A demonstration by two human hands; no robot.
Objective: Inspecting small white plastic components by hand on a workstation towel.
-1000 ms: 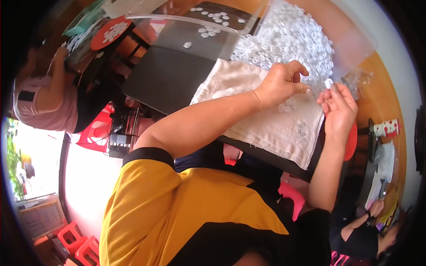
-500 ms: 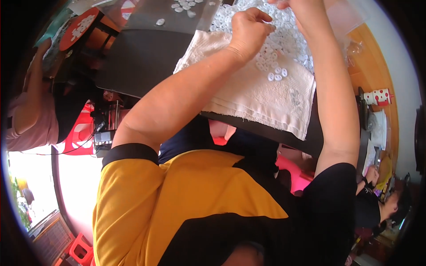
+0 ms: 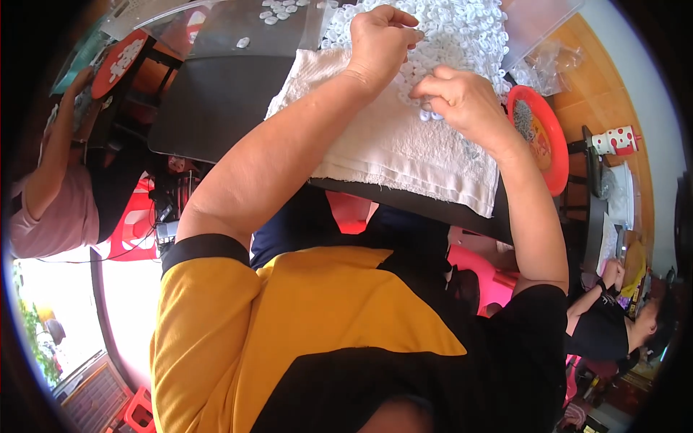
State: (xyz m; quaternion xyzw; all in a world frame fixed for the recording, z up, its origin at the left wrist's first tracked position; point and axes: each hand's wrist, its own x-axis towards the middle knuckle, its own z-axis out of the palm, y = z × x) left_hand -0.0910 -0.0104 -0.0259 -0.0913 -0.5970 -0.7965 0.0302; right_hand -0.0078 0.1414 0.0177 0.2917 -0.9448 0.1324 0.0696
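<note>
A heap of small white oval plastic pieces (image 3: 469,36) with holes covers the far part of a cream towel (image 3: 404,162) on a dark table. At the heap's left side is my left hand (image 3: 379,43), its fingers bent and closed in a pinch; anything between the fingertips is too small to name. My right hand (image 3: 465,101) is lower and to the right, palm down over the near edge of the pieces. Its thumb and fingers curl in among several white pieces beneath them, and what they grip is hidden.
A red round tray (image 3: 559,162) with small grey bits is right of the towel, near clear plastic bags (image 3: 545,65). Several white pieces (image 3: 280,11) lie far left on plastic sheeting. Co-workers sit left (image 3: 58,202) and right (image 3: 603,325). A polka-dot cup (image 3: 613,141) stands at right.
My right hand has come down from the far top edge to the near pieces on the towel, uncovering the red tray. My left hand has shifted slightly left in the picture.
</note>
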